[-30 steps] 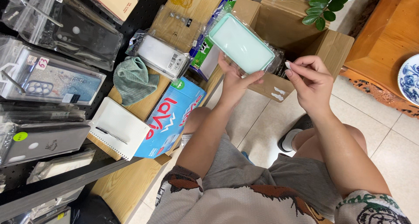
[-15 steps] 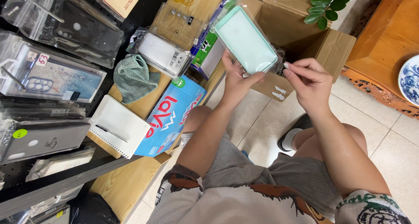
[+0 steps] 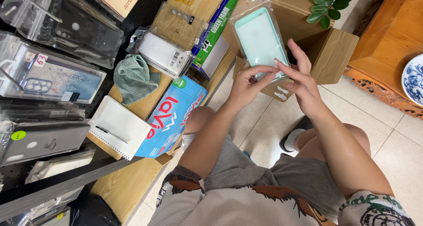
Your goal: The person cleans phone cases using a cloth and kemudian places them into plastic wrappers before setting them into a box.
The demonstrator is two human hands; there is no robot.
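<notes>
Pale tiled floor [image 3: 396,133]; wooden shelf [image 3: 132,182]; black pegboard wall [image 3: 145,19].
</notes>
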